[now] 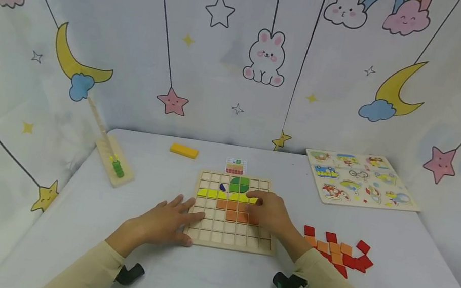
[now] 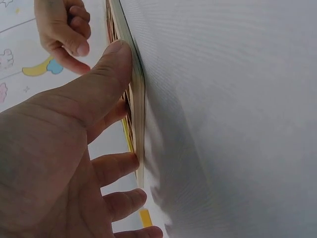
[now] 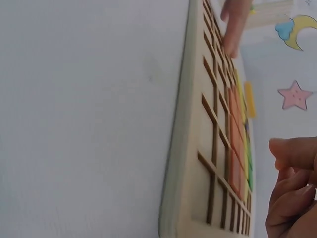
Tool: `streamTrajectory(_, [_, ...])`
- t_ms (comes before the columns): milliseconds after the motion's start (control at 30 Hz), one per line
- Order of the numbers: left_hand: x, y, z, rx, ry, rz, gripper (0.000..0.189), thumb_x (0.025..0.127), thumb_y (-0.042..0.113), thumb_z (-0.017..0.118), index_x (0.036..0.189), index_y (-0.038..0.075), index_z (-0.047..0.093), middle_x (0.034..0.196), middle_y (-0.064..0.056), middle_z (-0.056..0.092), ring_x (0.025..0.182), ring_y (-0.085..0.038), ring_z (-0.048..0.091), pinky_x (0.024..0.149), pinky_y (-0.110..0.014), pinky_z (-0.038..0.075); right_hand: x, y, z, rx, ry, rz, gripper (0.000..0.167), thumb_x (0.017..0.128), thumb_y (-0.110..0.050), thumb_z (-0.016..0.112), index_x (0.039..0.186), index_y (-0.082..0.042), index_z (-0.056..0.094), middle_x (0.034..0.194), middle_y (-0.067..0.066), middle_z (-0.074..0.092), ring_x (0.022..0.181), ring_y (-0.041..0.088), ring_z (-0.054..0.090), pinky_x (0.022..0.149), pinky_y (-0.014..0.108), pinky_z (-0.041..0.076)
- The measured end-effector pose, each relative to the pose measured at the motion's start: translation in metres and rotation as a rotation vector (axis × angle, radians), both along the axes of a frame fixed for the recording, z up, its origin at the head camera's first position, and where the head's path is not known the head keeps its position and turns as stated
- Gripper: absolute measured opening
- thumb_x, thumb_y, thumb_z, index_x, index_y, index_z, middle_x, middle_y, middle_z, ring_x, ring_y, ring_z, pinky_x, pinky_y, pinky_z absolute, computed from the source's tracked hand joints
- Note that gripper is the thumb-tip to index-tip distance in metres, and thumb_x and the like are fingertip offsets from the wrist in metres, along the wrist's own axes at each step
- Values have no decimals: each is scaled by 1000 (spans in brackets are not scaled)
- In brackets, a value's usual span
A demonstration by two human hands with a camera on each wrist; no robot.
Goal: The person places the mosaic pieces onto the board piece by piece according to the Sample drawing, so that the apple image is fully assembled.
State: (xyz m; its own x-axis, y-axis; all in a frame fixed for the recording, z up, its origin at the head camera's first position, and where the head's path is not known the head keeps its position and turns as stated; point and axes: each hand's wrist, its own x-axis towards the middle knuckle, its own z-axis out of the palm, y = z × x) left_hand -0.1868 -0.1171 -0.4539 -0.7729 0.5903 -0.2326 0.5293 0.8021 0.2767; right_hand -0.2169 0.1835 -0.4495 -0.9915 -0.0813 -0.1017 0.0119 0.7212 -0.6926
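A wooden grid board (image 1: 205,236) lies flat on the white table. Green tiles (image 1: 239,184), a small dark blue tile (image 1: 223,187), a row of yellow pieces (image 1: 212,194) and two rows of orange tiles (image 1: 237,212) fill some of its squares. My left hand (image 1: 163,222) rests with spread fingers at the board's left edge; in the left wrist view its thumb (image 2: 111,62) lies along the rim. Over the right part of the board hovers my right hand (image 1: 269,212), fingers loosely bent, no tile showing between thumb and forefinger in the right wrist view.
Loose red and orange tiles (image 1: 337,249) are scattered right of the board. Behind it lie a small picture card (image 1: 235,166) and a yellow block (image 1: 184,151). A picture puzzle board (image 1: 343,184) sits back right, and a wooden piece with a green figure (image 1: 117,168) at left.
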Motion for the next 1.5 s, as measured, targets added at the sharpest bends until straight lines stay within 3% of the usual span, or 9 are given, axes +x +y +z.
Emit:
streamTrajectory(133, [0, 0, -1, 11, -11, 3, 74, 89, 57, 69, 155, 33, 46, 168, -12, 25, 153, -46, 20, 115, -70, 27, 5, 34, 11, -43, -8, 1, 38, 96, -22, 72, 132, -11, 68, 101, 9, 63, 89, 24, 54, 66, 31, 47])
streamTrajectory(267, [-1, 0, -2, 3, -9, 8, 74, 89, 58, 70, 155, 33, 46, 168, -12, 25, 153, -46, 19, 115, -70, 27, 18, 96, 20, -66, 2, 10, 43, 100, -29, 66, 138, -10, 63, 114, 13, 62, 99, 28, 54, 72, 34, 50])
streamTrajectory(400, [-1, 0, -1, -6, 3, 14, 74, 89, 58, 70, 154, 33, 46, 168, -11, 26, 153, -45, 20, 115, -69, 27, 40, 166, 23, 32, 26, -39, 47, 102, -33, 63, 142, -8, 58, 120, 15, 61, 103, 29, 55, 75, 34, 54])
streamTrajectory(533, [0, -1, -2, 1, -6, 13, 74, 89, 58, 70, 155, 33, 46, 168, -11, 26, 153, -46, 20, 115, -70, 27, 65, 215, 18, 148, -33, -71, 47, 101, -28, 65, 139, -3, 59, 111, 16, 62, 93, 26, 56, 65, 32, 54])
streamTrajectory(800, [2, -1, 0, -7, 1, 12, 74, 90, 57, 69, 155, 32, 45, 168, -12, 27, 153, -45, 21, 114, -69, 28, 80, 231, 4, 280, -56, 73, 42, 95, -30, 73, 128, -5, 69, 100, 7, 65, 92, 23, 56, 72, 35, 54])
streamTrajectory(967, [2, 0, 1, -1, -5, 2, 73, 90, 57, 69, 155, 32, 45, 168, -12, 26, 153, -46, 21, 115, -70, 28, 80, 229, -1, 314, -28, 55, 27, 91, -23, 76, 112, -7, 71, 101, 7, 65, 94, 24, 57, 78, 44, 57])
streamTrajectory(1100, [2, 0, 2, 6, -7, 3, 73, 90, 56, 69, 155, 32, 45, 168, -12, 26, 153, -46, 20, 115, -69, 27, 81, 228, -2, 183, -20, -28, 26, 96, -28, 72, 109, -8, 61, 101, 9, 66, 93, 25, 59, 72, 37, 57])
streamTrajectory(1300, [2, -1, 2, 14, -13, 5, 73, 90, 56, 70, 155, 33, 45, 168, -12, 26, 153, -45, 20, 115, -69, 27, 76, 224, 0, -234, 1, -218, 52, 106, -43, 53, 136, 0, 47, 104, 14, 72, 80, 20, 68, 69, 27, 60])
streamTrajectory(1500, [2, -1, 2, 12, -7, 1, 74, 90, 56, 70, 155, 32, 46, 167, -12, 27, 153, -45, 20, 114, -70, 28, 64, 202, 2, -684, 24, -299, 51, 101, -34, 64, 142, -6, 52, 107, -5, 68, 93, 9, 72, 81, 18, 57])
